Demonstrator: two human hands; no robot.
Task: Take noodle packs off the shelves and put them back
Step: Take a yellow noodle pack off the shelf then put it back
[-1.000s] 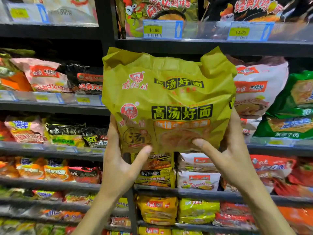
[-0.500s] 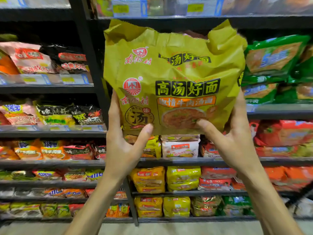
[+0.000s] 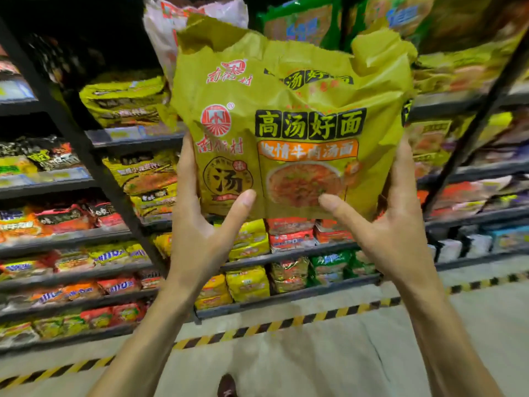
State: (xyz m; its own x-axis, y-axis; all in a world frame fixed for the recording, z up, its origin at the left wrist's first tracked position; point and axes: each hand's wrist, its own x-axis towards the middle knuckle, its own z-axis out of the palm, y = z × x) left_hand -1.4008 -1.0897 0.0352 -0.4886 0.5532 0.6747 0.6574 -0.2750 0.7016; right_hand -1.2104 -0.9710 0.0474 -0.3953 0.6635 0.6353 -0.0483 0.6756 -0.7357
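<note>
While rows of noodle packs fill the dark shelves (image 3: 94,300) on the left of the frame, the left hand (image 3: 200,236) grips the lower left edge of a big yellow noodle pack (image 3: 289,130), thumb pressed on its front. That pack is held up in the middle of the frame, in front of the shelves, top edge crumpled. On the right, the right hand (image 3: 392,233) holds the lower right edge the same way. Below runs a yellow-and-black striped line (image 3: 286,323) on the grey floor (image 3: 315,359).
</note>
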